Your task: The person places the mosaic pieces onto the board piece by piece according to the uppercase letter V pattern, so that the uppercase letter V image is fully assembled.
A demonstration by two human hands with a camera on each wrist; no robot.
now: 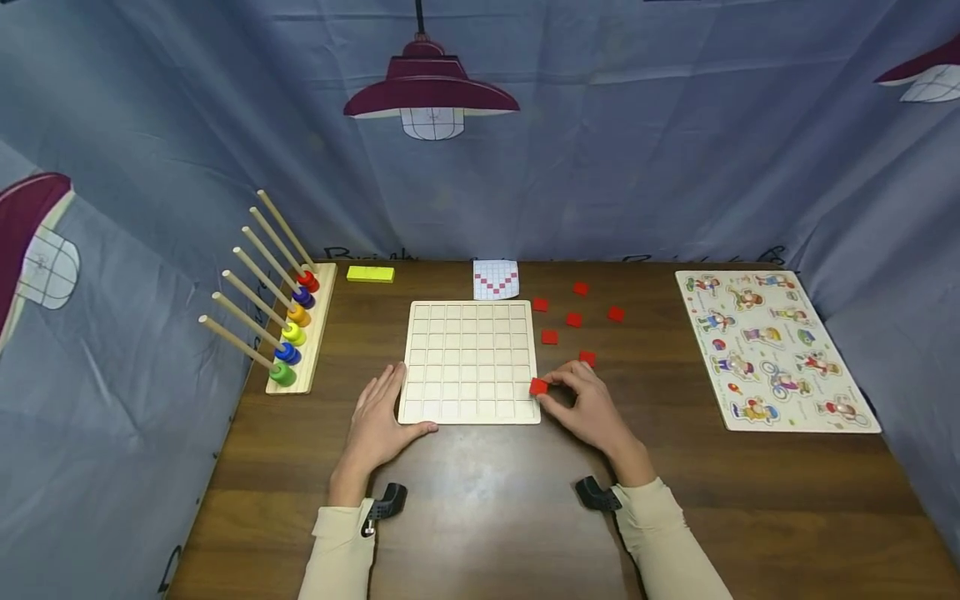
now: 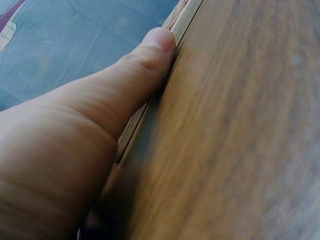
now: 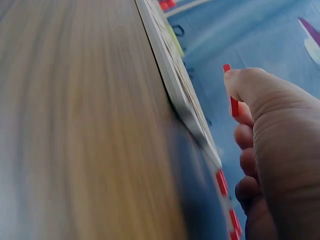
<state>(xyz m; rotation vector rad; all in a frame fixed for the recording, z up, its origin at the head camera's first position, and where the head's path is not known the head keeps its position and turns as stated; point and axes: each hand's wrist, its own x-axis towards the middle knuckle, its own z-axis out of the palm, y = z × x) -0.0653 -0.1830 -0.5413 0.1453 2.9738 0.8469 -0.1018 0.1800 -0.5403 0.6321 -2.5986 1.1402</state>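
At nine o'clock from one grid board (image 1: 470,363) stands one seven-peg rack (image 1: 315,325); at eight, the left grip (image 1: 379,427) rests spread against the board. Near four, the right grip (image 1: 588,412) pinches one red tile (image 1: 537,387), its edge-on length twelve-to-six in the right wrist view; six loose tiles (image 1: 573,320) lie from two to three.

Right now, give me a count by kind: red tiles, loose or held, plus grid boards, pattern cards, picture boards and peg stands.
Loose red tiles: 6
Red tile held in the right hand: 1
Grid board: 1
Pattern card: 1
Picture board: 1
Peg stand: 1
Total: 11
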